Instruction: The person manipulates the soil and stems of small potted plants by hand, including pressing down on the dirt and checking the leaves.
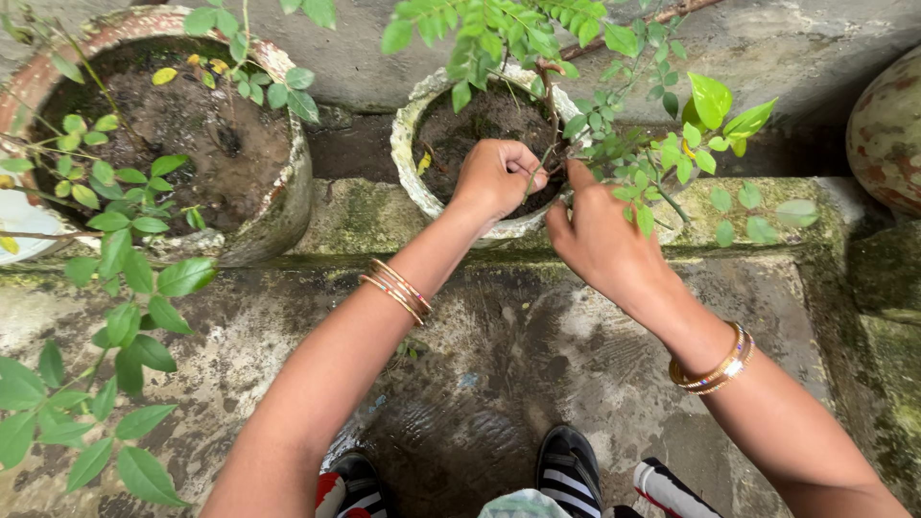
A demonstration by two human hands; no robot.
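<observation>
My left hand (496,176) is closed in a fist over the near rim of a small white pot (411,153), pinching a thin plant stem (549,144). My right hand (600,240) reaches in from the right, its fingers against the same stem and the leafy twigs (662,153) beside it. The pot holds dark soil (480,120) and a small-leaved green plant. Gold bangles sit on both wrists.
A larger weathered pot (278,216) with soil and leafy shoots stands at the left. Both pots rest on a mossy concrete ledge (365,216). Wet concrete floor (499,384) lies below, with my striped sandals (568,470). A rounded pot (887,134) is at the right edge.
</observation>
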